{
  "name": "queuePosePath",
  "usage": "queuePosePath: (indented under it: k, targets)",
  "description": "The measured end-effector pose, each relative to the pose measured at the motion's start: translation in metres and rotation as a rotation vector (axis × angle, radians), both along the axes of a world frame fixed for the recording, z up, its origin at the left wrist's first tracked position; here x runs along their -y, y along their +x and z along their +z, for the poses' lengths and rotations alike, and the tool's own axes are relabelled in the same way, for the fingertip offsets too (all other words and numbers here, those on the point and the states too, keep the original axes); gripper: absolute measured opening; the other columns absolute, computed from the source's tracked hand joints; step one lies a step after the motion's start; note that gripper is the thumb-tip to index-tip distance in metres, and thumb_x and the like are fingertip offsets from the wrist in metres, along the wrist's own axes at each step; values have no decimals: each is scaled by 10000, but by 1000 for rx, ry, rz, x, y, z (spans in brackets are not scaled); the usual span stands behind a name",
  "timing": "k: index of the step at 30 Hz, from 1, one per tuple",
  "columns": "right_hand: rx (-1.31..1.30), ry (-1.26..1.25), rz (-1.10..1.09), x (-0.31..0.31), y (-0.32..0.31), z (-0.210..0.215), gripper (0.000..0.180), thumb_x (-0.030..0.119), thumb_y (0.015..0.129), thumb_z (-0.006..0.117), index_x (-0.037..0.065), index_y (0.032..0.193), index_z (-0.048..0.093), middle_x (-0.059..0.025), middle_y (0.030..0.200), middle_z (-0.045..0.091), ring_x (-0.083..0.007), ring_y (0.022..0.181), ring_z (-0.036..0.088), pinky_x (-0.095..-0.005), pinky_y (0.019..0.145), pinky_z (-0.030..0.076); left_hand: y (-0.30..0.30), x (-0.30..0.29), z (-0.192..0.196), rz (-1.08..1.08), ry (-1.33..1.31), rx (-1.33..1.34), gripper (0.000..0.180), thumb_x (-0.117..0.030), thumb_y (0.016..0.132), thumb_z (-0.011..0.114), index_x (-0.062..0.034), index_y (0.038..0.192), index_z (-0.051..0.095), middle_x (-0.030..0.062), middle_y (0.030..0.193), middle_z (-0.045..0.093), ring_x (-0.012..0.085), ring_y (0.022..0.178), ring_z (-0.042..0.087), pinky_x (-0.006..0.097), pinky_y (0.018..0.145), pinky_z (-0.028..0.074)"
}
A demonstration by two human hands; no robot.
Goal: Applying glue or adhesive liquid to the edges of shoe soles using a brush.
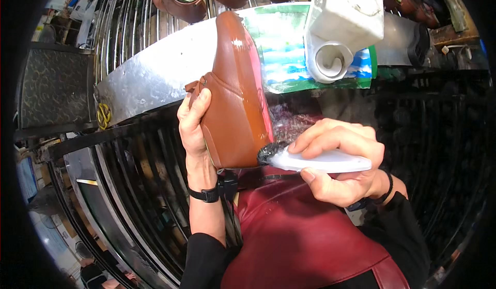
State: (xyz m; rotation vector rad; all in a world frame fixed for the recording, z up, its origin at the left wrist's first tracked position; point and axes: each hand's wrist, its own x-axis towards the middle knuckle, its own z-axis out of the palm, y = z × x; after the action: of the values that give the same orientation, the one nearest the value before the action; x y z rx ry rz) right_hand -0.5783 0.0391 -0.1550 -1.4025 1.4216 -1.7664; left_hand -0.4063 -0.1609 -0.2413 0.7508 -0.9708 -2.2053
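Note:
My left hand [195, 118] grips a brown leather shoe [232, 113] by its laced opening, fingers partly hidden behind it. The shoe is turned on its side, toe pointing away, heel toward me. A glossy wet-looking band and a pink strip run along its sole edge. In my right hand [341, 154] is a brush with a white handle [330, 163], pinched between thumb and fingers. Its dark bristles [268, 153] touch the sole edge near the heel.
Beyond the shoe lies a metal tabletop [155, 67] with a green, white and blue sheet [281, 41]. A white plastic container [341, 20] with a round spout stands on it. Several brown shoes [181, 0] sit on a metal rack behind. Black rails [150, 185] run at the left.

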Motion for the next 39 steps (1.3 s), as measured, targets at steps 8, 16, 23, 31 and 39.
queuePosePath:
  k: [8, 16, 23, 31, 39]
  targets:
    - [-163, -117, 127, 20, -35, 18, 225, 112, 715, 724, -34, 879, 678, -208, 882, 745, -287, 762, 726, -386, 703, 583, -23, -26, 16, 45, 176, -260, 382, -261, 1150, 447, 9, 1378, 590, 165, 1208, 726, 269, 1052, 747, 423, 924, 638]
    - [-96, -145, 231, 54, -78, 14, 280, 51, 653, 594, -45, 904, 673, -218, 966, 752, -263, 904, 706, -390, 816, 590, 21, -71, -51, 123, -648, 529, 685, -66, 876, 825, 26, 1453, 467, 74, 1305, 626, 152, 1125, 628, 322, 964, 516]
    - [499, 48, -186, 110, -96, -42, 178, 131, 976, 691, -44, 973, 723, -141, 780, 717, -192, 581, 665, -323, 540, 529, -38, -35, 26, 150, -47, 34, 375, -238, 1124, 502, 12, 1389, 592, 110, 1250, 712, 187, 1089, 712, 356, 949, 596]
    - [1361, 193, -341, 63, -16, -74, 197, 184, 986, 623, -10, 991, 653, -192, 819, 722, -292, 567, 682, -388, 466, 544, -15, 64, 30, 503, -466, 230, 373, -4, 958, 709, 72, 1320, 668, 115, 1165, 733, 193, 1048, 705, 343, 980, 553]
    - [1135, 46, -456, 65, -47, -62, 162, 129, 980, 638, -31, 968, 622, -192, 831, 710, -278, 620, 704, -376, 514, 577, -58, 373, 33, 416, -1028, 1489, 570, -463, 744, 810, -72, 1158, 812, 266, 1144, 769, 436, 1119, 730, 505, 994, 558]
